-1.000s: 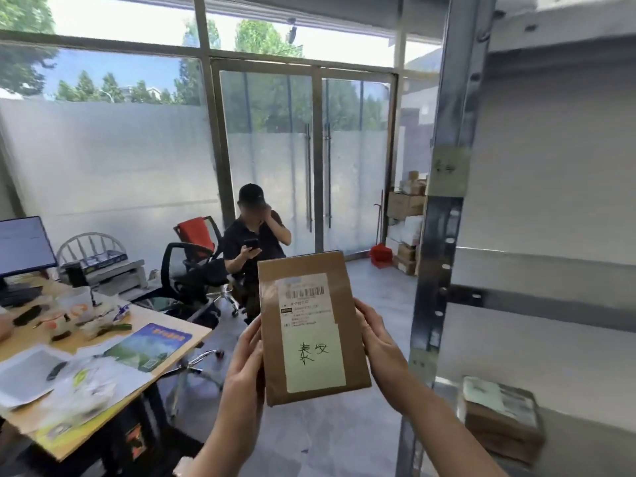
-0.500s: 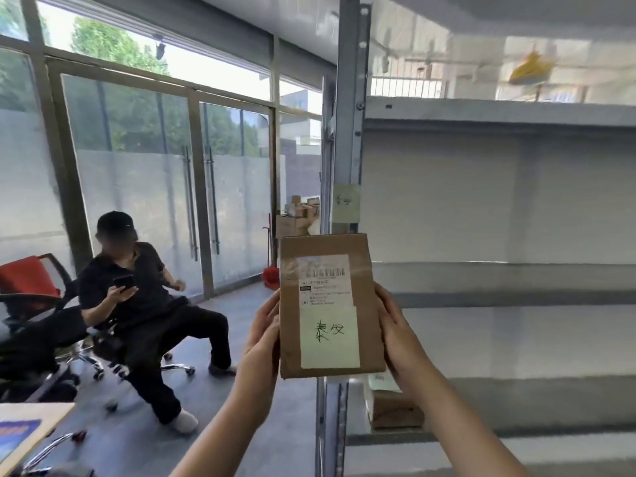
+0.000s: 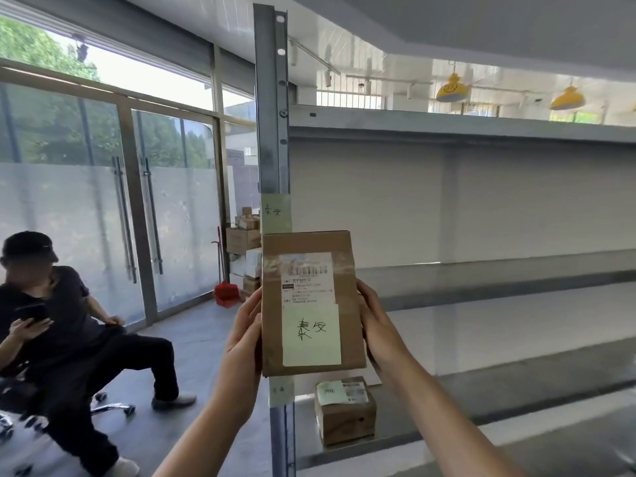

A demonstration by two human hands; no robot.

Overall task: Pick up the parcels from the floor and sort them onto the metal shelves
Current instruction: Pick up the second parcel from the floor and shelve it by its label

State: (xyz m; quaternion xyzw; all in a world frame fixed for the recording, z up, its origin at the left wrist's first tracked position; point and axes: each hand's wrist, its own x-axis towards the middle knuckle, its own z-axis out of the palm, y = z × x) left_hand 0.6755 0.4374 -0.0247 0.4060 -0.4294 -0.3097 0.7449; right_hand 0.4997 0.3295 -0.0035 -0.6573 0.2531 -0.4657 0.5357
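Swinging rightward to face shelves, bringing parcel upright in front of post. Clamping its side edges with left hand and right hand. Lining its note up below matching post label; likely shelving here next.

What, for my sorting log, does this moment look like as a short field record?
Held item: brown parcel, upright, handwritten note facing the camera
Left hand: grips parcel's left edge
Right hand: grips parcel's right edge
Post label: same handwritten characters as the parcel's note
Lower shelf: one small box resting on it
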